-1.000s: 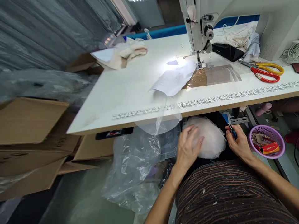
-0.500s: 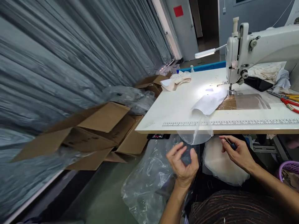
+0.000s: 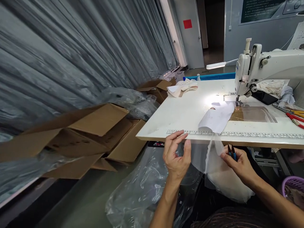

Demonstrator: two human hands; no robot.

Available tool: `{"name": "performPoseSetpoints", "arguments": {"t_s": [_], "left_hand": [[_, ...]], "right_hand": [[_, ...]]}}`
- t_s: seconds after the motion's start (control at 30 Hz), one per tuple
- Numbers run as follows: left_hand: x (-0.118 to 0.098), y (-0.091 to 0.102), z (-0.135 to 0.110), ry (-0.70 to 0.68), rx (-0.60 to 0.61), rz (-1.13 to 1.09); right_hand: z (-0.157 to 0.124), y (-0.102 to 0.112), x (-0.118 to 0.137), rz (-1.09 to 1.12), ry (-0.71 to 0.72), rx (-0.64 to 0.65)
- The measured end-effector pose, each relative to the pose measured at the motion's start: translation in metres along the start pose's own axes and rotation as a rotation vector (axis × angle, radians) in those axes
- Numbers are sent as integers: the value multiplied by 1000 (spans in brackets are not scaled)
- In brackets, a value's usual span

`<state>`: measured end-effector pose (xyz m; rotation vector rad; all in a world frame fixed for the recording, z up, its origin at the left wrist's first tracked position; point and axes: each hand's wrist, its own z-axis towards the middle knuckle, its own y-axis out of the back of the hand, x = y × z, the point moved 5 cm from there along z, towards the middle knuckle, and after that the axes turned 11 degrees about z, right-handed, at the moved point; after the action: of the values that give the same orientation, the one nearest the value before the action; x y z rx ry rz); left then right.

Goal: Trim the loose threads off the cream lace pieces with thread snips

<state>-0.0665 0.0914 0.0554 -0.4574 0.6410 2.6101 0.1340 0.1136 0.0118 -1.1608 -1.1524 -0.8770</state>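
Observation:
My left hand (image 3: 177,155) is raised at the table's front edge, its fingers curved and apart with nothing between them. My right hand (image 3: 241,166) holds small dark thread snips (image 3: 232,153), blades pointing up. Its thumb and finger also meet the edge of a sheer white fabric strip (image 3: 218,146) hanging over the table edge. Above, a white sheet-like piece (image 3: 218,115) lies on the table with one end close to the needle of the white sewing machine (image 3: 242,71). A pale sheer fabric bundle (image 3: 228,182) rests on my lap, below my right hand.
A printed ruler (image 3: 249,135) runs along the front of the table (image 3: 156,126). Red-handled pliers (image 3: 294,120) lie at the right. Open cardboard boxes (image 3: 102,118) and clear plastic (image 3: 133,190) are at the left. A purple basket (image 3: 292,181) stands at lower right.
My right hand has moved left to the hanging sheer strip and pinches its edge. My left hand has shifted up and left, still open. The view has tilted upward.

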Motion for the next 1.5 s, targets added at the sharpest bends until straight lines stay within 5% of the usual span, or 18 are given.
{"name": "performPoseSetpoints", "arguments": {"t_s": [0.17, 0.33, 0.57, 0.77, 0.93, 1.17, 1.5], "left_hand": [[-10, -11, -15, -2, 147, -75], [-18, -34, -38, 141, 372, -212], [-19, -71, -72, 616, 876, -577], [-5, -78, -79, 991, 850, -676], [-7, -71, -67, 921, 796, -663], [-20, -59, -60, 829, 935, -578], [-15, -55, -58, 756, 939, -602]], "right_hand": [[-7, 6, -17, 186, -190, 94], [-8, 9, -23, 210, -253, 129], [-3, 11, -27, 281, -268, 61], [2, 16, -23, 36, -116, 110], [1, 29, -11, -348, 35, 121], [0, 28, -8, -440, 124, 195], [12, 4, -7, -618, 221, 311]]}}
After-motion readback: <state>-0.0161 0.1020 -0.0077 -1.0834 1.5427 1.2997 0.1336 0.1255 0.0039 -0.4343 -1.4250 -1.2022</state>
